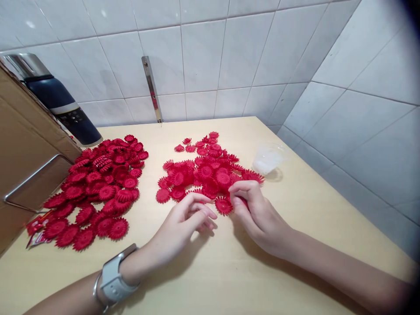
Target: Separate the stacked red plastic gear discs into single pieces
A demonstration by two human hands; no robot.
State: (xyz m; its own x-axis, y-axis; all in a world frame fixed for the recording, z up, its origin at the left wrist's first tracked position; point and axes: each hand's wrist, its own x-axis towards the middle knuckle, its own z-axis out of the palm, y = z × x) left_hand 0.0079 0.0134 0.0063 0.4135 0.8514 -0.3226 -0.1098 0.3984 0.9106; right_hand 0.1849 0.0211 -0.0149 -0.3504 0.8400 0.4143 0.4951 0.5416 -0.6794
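A loose pile of red fringed paper-like flowers (206, 171) lies in the middle of the table. At its near edge, the thumb and fingers of my right hand (254, 210) are pinched together, with a bit of red showing between them. Right beside those fingertips is one round red flower (223, 205) with a toothed rim. My left hand (192, 216) hovers just left of that flower, fingers loosely curved and apart, holding nothing that I can see. A watch with a pale strap (114, 280) and a bangle are on the left wrist.
A second heap of red flowers (106, 188) covers the table's left side, beside a cardboard box (29, 118) with a metal wire stand (33, 181). Behind stands a dark blue flask (70, 107). A clear plastic cup (267, 159) sits right of the middle pile. Tiled walls border the table.
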